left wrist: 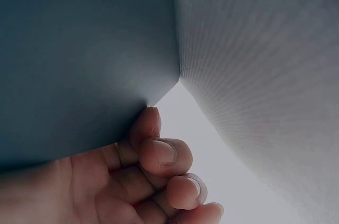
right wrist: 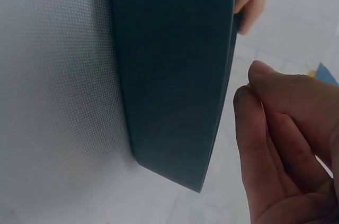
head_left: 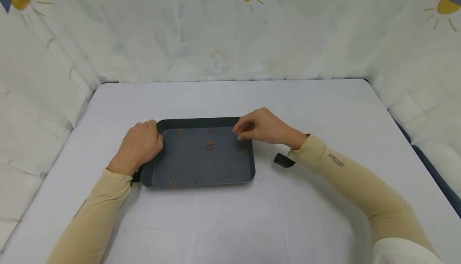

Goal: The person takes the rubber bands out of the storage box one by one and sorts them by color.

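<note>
The right hand [head_left: 264,127] hides the tray [head_left: 183,160] corner behind it; whether its fingertips [right wrist: 245,99] hold anything is too small to tell. The left hand [head_left: 141,144] covers the rim beneath it (in the right wrist view, the upper edge cuts this hand off). Up from the right hand, the sleeve's [head_left: 354,182] lettering [head_left: 336,160] is too small to read.

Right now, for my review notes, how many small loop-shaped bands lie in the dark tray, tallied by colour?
Yellowish bands: 4
Reddish bands: 4
Total visible in the tray: 8
</note>
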`<state>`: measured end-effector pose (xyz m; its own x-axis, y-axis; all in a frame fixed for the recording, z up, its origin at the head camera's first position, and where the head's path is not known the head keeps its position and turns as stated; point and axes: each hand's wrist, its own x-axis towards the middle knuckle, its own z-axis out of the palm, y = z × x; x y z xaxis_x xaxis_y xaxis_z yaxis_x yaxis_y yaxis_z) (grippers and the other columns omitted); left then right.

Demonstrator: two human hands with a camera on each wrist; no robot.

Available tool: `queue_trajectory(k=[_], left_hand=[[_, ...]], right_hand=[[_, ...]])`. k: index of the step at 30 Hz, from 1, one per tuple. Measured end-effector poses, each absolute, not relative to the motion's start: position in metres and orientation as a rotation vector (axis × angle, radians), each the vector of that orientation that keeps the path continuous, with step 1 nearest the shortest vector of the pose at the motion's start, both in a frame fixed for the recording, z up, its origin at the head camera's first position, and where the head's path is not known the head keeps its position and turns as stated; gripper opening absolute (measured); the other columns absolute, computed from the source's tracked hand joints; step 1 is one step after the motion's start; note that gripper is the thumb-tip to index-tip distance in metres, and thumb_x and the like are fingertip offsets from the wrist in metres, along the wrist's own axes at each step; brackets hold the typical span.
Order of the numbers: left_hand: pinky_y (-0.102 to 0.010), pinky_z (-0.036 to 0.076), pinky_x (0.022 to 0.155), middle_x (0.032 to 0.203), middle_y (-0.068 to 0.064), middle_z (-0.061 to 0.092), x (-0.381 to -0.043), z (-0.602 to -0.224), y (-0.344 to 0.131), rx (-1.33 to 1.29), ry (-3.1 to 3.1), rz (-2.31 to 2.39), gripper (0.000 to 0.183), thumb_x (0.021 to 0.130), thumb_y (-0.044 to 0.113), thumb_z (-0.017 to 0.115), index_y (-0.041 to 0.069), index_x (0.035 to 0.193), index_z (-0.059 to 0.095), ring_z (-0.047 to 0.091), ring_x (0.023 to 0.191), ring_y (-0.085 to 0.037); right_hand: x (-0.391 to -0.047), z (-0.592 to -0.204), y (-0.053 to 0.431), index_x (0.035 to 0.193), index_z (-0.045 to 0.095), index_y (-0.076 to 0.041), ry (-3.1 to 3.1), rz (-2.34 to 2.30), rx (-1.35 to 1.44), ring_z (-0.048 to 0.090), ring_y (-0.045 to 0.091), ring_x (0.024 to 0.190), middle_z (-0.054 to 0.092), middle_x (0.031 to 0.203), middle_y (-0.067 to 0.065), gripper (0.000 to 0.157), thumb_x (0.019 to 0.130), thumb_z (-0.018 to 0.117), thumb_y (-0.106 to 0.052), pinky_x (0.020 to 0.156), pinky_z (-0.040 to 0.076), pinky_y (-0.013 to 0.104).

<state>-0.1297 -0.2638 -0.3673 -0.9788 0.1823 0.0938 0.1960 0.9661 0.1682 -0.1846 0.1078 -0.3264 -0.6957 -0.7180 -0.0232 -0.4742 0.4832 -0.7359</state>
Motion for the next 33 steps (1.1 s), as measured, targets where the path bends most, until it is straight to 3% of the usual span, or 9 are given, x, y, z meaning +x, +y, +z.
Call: queue_trajectory(k=[17,33], left_hand=[[-0.045,0.044,0.055,0.068,-0.017,0.051,-0.131,-0.367,-0.264,-0.275,-3.047,-0.256,0.019,0.093,0.008,0.043,-0.001,0.077,0.048,0.051,0.059,-0.032],[-0.038,0.037,0.052,0.065,-0.014,0.047,-0.130,-0.366,-0.259,-0.308,-3.014,-0.250,0.019,0.092,0.007,0.044,0.000,0.075,0.046,0.046,0.057,-0.029]], right_hand=[[-0.184,-0.329,0.094,0.112,0.077,-0.008,2.286,-0.736,-1.210,0.075,0.009,0.093,0.080,0.106,0.005,0.024,0.088,0.080,-0.009,0.083,0.059,0.023],[-0.181,-0.330,0.094,0.107,0.077,-0.012,2.289,-0.411,-1.219,0.070,0.007,0.091,0.078,0.101,-0.003,0.025,0.083,0.085,-0.011,0.085,0.057,0.025]])
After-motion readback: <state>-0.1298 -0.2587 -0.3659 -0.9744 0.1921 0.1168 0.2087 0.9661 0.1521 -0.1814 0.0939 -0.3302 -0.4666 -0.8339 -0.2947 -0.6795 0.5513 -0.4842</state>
